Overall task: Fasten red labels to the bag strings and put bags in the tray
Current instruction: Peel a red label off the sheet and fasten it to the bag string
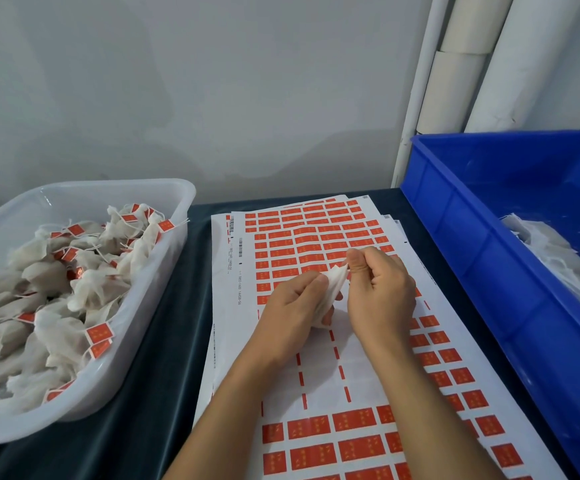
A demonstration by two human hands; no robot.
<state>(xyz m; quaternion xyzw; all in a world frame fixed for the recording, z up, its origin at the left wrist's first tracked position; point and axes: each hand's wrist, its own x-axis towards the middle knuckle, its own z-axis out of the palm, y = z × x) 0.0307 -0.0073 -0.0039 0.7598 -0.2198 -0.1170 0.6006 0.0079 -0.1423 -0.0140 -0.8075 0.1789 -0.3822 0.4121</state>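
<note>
Above the sheet of red labels (319, 244) my two hands hold one small white mesh bag (334, 284) between them. My left hand (292, 306) grips the bag's lower part with curled fingers. My right hand (378, 289) pinches the bag's top edge between thumb and fingers. The bag's string is not visible. A white tray (174, 244) at the left holds several bags with red labels on their strings. The middle of the label sheet has empty white spaces where labels are gone.
A blue bin (482, 258) at the right holds a pile of white unlabelled bags (551, 251). More label sheets lie stacked under the top one. A dark cloth (170, 341) covers the table. White pipes (454, 81) stand against the wall behind.
</note>
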